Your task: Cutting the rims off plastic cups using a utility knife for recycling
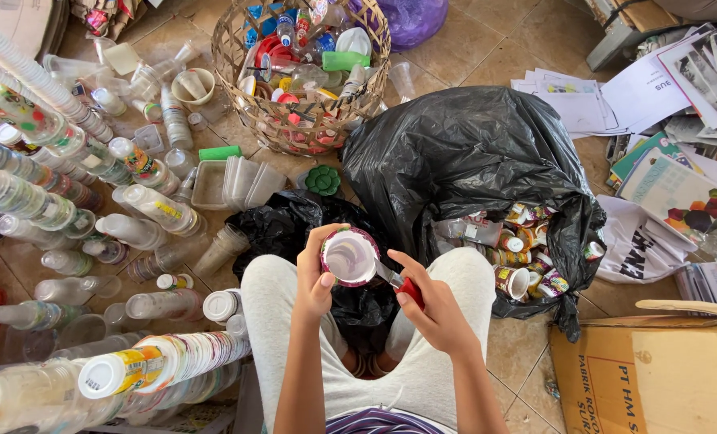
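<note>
Left hand point(314, 281) fingers wrapped around a small plastic cup point(349, 257), held over the lap, mouth up. Right hand point(435, 309) clenched on a red-handled blade point(398, 283), tip at the cup rim, probably a knife. Risk: a slip drives the blade into the left thumb, just beside the cut.

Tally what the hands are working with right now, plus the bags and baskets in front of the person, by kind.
Plastic cup, held in the left hand: 1
Red-handled knife, held in the right hand: 1
Black plastic bags: 2, a large bag and a small bag
Woven basket: 1
Total: 5
</note>
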